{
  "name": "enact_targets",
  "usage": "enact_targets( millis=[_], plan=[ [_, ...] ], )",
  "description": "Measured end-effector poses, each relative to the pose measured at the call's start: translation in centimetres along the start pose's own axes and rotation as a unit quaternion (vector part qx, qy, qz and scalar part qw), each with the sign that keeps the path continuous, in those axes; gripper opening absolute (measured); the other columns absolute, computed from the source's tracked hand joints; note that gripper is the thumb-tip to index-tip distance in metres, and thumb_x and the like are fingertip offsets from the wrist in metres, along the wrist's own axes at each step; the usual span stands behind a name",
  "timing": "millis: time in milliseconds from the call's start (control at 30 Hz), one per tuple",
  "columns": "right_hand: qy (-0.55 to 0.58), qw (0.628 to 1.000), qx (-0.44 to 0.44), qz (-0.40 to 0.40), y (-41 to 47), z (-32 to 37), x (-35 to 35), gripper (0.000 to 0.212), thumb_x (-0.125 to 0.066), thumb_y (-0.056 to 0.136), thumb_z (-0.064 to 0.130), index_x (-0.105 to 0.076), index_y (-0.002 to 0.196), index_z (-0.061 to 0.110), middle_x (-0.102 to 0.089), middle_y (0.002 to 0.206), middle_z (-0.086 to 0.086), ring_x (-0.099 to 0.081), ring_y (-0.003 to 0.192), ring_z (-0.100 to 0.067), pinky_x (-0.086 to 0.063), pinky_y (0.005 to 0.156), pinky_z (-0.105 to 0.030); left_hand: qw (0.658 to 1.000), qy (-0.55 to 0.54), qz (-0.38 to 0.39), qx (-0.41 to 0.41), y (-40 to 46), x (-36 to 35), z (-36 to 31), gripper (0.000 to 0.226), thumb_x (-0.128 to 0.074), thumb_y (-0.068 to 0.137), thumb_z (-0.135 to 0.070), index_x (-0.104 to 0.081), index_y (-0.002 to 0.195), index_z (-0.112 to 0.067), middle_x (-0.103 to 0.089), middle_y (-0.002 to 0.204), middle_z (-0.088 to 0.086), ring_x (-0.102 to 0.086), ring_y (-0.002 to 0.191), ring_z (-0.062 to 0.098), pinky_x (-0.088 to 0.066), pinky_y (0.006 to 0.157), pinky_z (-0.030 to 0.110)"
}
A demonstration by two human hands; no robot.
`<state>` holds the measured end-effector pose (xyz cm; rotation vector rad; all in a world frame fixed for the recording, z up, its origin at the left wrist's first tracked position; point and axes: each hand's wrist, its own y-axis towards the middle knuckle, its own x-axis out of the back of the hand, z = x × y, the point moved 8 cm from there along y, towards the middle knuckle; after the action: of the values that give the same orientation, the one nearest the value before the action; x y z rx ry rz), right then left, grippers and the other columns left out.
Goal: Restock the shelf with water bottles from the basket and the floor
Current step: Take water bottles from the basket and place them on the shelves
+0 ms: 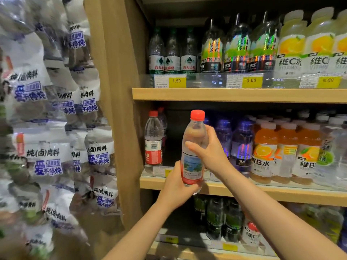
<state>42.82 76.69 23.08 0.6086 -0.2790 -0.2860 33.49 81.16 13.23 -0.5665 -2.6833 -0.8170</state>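
Note:
A clear water bottle (193, 147) with a red cap and a red-and-blue label is held upright in front of the middle shelf (244, 192). My left hand (178, 186) grips its lower part from the left. My right hand (208, 147) wraps its upper body from the right. Two matching red-capped water bottles (153, 139) stand at the left end of that shelf, one behind the other. A dark gap lies between them and the blue bottles. The basket and the floor are out of view.
Blue bottles (240, 145) and orange drinks (266, 151) fill the middle shelf to the right. The upper shelf (225, 94) carries green-label water, soda water and yellow drinks. Dark bottles (223, 218) stand on the lower shelf. Hanging seasoning packets (47, 128) cover the left side beside a wooden post (120, 91).

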Motion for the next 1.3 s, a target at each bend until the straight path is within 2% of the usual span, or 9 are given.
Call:
enact_targets(
  millis=[100, 233, 400, 567, 767, 1033, 1167, 1233, 1300],
  plan=[
    [-0.100, 0.992, -0.028, 0.075, -0.2, -1.6, -1.6, 0.059, -0.079, 0.068, 0.030, -0.047, 0.117, 0.026, -0.059, 0.110, 0.010, -0.059, 0.101, 0.000, -0.048, 0.075, -0.014, 0.998, 0.017, -0.057, -0.008, 0.5, 1.9, 0.2, 0.056, -0.078, 0.070, -0.034, -0.042, 0.113, -0.035, -0.059, 0.105, -0.020, -0.057, 0.098, -0.007, -0.049, 0.081, 0.015],
    [-0.126, 0.990, 0.000, 0.056, 0.2, -2.2, -2.2, 0.050, -0.079, 0.069, 0.026, -0.052, 0.112, 0.024, -0.063, 0.103, 0.012, -0.060, 0.095, 0.002, -0.049, 0.076, -0.015, 0.995, 0.061, -0.059, -0.046, 1.6, 4.0, 0.6, 0.068, -0.078, 0.070, -0.033, -0.038, 0.126, -0.033, -0.052, 0.120, -0.021, -0.053, 0.110, -0.004, -0.047, 0.091, 0.017],
    [-0.143, 0.988, 0.050, 0.024, 4.4, -2.1, -3.8, 0.056, -0.076, 0.068, 0.026, -0.047, 0.116, 0.030, -0.056, 0.105, 0.018, -0.056, 0.098, 0.001, -0.045, 0.080, -0.016, 0.950, 0.225, -0.215, -0.010, 1.3, 9.3, 4.6, 0.086, -0.050, 0.086, -0.050, 0.000, 0.149, -0.019, -0.014, 0.155, -0.001, -0.016, 0.140, 0.011, -0.023, 0.114, 0.032],
    [-0.221, 0.975, -0.026, -0.003, 8.3, -8.3, -6.5, 0.044, -0.073, 0.076, 0.030, -0.057, 0.111, 0.010, -0.065, 0.103, -0.004, -0.060, 0.094, -0.015, -0.042, 0.074, -0.022, 0.927, 0.331, -0.173, 0.010, 2.3, 7.9, 9.3, 0.085, -0.038, 0.092, -0.052, 0.026, 0.140, -0.025, 0.005, 0.158, -0.001, -0.002, 0.145, 0.013, -0.014, 0.117, 0.030],
    [-0.231, 0.962, -0.123, -0.084, 10.5, -13.6, -5.9, 0.064, -0.072, 0.077, 0.028, -0.040, 0.128, 0.006, -0.054, 0.127, -0.015, -0.053, 0.115, -0.032, -0.040, 0.086, -0.028, 0.911, 0.367, -0.190, -0.017, 2.9, 7.8, 9.9, 0.084, -0.022, 0.083, -0.059, 0.012, 0.146, -0.016, 0.008, 0.154, -0.001, 0.000, 0.140, 0.010, -0.009, 0.112, 0.026],
    [-0.257, 0.945, -0.197, -0.056, 10.8, -15.1, -6.4, 0.084, -0.069, 0.079, 0.035, -0.019, 0.142, 0.009, -0.043, 0.139, -0.019, -0.047, 0.123, -0.038, -0.040, 0.097, -0.041, 0.909, 0.379, -0.175, -0.009, 2.9, 7.6, 9.9, 0.080, -0.024, 0.084, -0.056, 0.005, 0.147, -0.017, -0.005, 0.158, 0.002, -0.008, 0.144, 0.014, -0.011, 0.113, 0.027],
    [-0.275, 0.950, -0.136, -0.059, 8.6, -12.8, -6.1, 0.071, -0.067, 0.081, 0.035, -0.031, 0.136, 0.009, -0.050, 0.129, -0.014, -0.053, 0.113, -0.028, -0.048, 0.090, -0.039, 0.904, 0.388, -0.178, -0.017, 2.7, 7.6, 9.7, 0.079, -0.027, 0.086, -0.054, 0.000, 0.149, -0.016, -0.011, 0.158, 0.003, -0.011, 0.143, 0.014, -0.013, 0.112, 0.026],
    [-0.307, 0.948, -0.035, -0.075, 6.9, -9.8, -6.2, 0.048, -0.065, 0.082, 0.034, -0.046, 0.119, 0.011, -0.053, 0.110, -0.002, -0.053, 0.100, -0.015, -0.046, 0.077, -0.026, 0.902, 0.394, -0.179, -0.013, 2.7, 7.6, 9.8, 0.077, -0.029, 0.086, -0.053, -0.003, 0.149, -0.016, -0.015, 0.157, 0.004, -0.014, 0.143, 0.015, -0.015, 0.111, 0.027],
    [-0.282, 0.958, 0.027, -0.055, 6.1, -8.2, -7.2, 0.050, -0.067, 0.081, 0.035, -0.045, 0.121, 0.016, -0.045, 0.109, 0.006, -0.045, 0.101, -0.006, -0.041, 0.082, -0.020, 0.899, 0.396, -0.185, -0.014, 2.7, 7.7, 9.9, 0.076, -0.032, 0.087, -0.052, -0.008, 0.149, -0.014, -0.022, 0.155, 0.006, -0.020, 0.141, 0.017, -0.018, 0.110, 0.028]
  ],
)
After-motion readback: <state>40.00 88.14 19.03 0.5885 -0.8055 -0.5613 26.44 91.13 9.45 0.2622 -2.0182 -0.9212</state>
